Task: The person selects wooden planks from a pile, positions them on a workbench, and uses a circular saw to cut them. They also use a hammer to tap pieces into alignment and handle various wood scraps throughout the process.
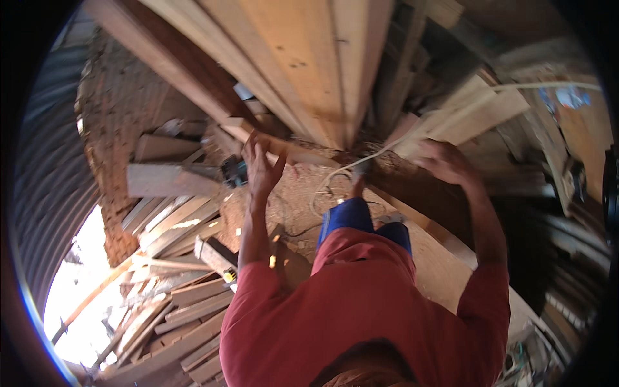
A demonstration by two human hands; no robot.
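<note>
My left hand [263,169] is raised with its fingers spread and holds nothing. Just beyond its fingertips is the end of a narrow wooden board [293,153], which runs toward the foot of the tall planks; I cannot tell whether they touch. Out to the right, my right hand [445,161] is loosely bent, fingers apart and a little blurred, with nothing seen in it. Nearest to it lie pale, thick timber pieces [477,119]. A light-coloured cable [380,152] passes over these pieces and loops down near my feet.
Tall planks [296,64] lean ahead of me. Offcuts and boards [193,309] are heaped at the left, near a corrugated metal wall [55,168]. A dark power tool [233,173] sits by my left hand. Another board [425,226] slants past my legs over sawdust-covered ground [293,200].
</note>
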